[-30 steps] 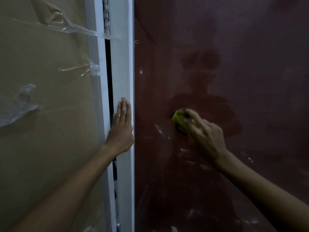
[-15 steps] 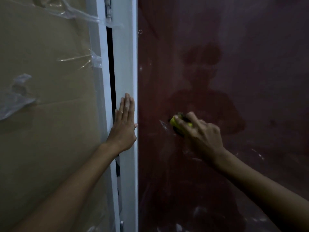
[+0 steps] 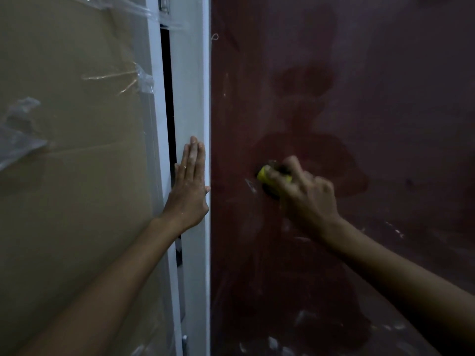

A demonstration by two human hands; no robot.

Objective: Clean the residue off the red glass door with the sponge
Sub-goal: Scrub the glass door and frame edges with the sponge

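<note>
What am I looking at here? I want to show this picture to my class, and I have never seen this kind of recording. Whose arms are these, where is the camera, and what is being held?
There is no machine here. The camera sits on a person's head and looks forward and down, so the two arms reaching in from the bottom are that person's own.

The left hand lies flat, fingers straight, against the white door frame. The right hand grips a yellow sponge and presses it on the red glass door; the hand is blurred, which suggests scrubbing.

White flecks of residue show low on the glass, and a few to the right of the wrist. The dim shape in the glass is a reflection of the person.

To the left is brown cardboard with clear plastic wrap hanging loose.
</note>
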